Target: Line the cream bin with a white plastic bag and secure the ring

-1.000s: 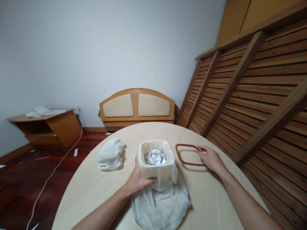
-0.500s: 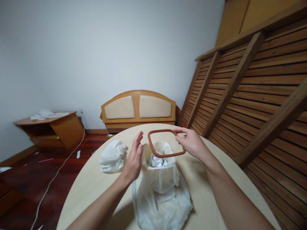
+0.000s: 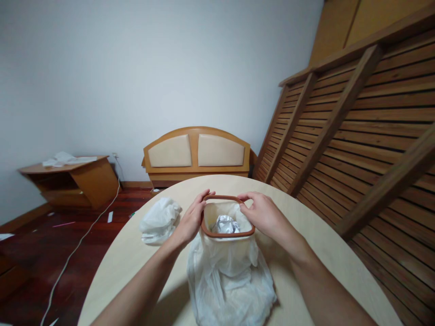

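A brown rounded-square rim ring sits at the mouth of a small trash bin on the table. My right hand pinches the ring's right side, thumb on the inner edge. At the ring's left side my left hand has its fingers curled around the edge. A translucent white plastic bag lines the bin, and its loose part spreads over the tabletop towards me. Crumpled silvery-white paper or foil lies inside the bin. The undersides of the ring and some fingertips are hidden.
The round pale table also bears a bunched white plastic bag left of my left hand. Beyond it stands a padded headboard. A slatted wooden frame leans at right. A white cable crosses the floor.
The ring has come down and left from above the bin onto its mouth, carried by my right hand. My left hand has gone from spread beside the bin to gripping the ring.
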Tool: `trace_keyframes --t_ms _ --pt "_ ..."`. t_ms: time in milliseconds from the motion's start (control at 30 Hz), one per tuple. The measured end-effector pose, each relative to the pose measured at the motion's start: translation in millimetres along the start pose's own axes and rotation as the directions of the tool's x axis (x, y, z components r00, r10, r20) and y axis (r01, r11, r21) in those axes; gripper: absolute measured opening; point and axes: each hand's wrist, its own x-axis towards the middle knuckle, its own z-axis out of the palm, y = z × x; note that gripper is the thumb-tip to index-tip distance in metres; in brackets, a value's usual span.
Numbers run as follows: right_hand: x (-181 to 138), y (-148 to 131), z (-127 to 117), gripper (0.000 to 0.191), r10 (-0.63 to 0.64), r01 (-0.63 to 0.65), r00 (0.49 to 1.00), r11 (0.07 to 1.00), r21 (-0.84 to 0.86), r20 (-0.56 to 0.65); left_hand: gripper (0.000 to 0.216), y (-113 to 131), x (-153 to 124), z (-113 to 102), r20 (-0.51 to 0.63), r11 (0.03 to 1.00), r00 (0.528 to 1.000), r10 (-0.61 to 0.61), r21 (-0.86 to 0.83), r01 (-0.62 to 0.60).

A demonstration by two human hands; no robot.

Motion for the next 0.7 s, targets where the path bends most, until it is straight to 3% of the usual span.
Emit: trace_keyframes --t_ms 167,433,700 --pt "-1.3 2.4 1.0 0.025 -0.023 0.022 1.000 0.998 -0.065 -0.017 0.056 -4.5 3.8 1.4 0.016 0.997 0.997 -0.069 -0.018 0.069" --pt "-2.5 1.1 4.3 0.024 -0.019 0.020 1.000 0.996 -0.087 0.012 0.049 -12.0 11.1 -5.3 -0.011 0.988 0.997 -0.071 0.135 0.072" --pt "-0.6 5.7 7.1 0.031 -0.048 0.051 0.998 0.993 -0.109 0.030 0.045 -18.9 12.6 -6.8 -0.036 0.983 0.998 -0.057 0.171 0.062"
